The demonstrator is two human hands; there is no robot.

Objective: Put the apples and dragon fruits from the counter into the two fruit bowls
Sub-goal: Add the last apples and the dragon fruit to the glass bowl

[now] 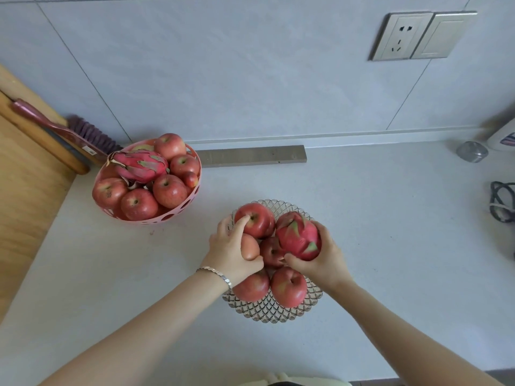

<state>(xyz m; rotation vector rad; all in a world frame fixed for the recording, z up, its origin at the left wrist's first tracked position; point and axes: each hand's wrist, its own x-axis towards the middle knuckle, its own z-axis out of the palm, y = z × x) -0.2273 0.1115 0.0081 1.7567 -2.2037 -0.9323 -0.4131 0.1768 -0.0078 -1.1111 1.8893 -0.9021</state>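
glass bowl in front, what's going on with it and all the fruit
A person is filling the glass bowl with both hands. The right hand grips a dragon fruit at the bowl's right side, beside apples lying in it. The left hand holds a pale apple, its forefinger touching a red apple at the far side. The pink bowl behind is heaped with apples and a second dragon fruit.

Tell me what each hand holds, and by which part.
The left hand cups a pale apple by its side; the right hand grips the dragon fruit round its near end.
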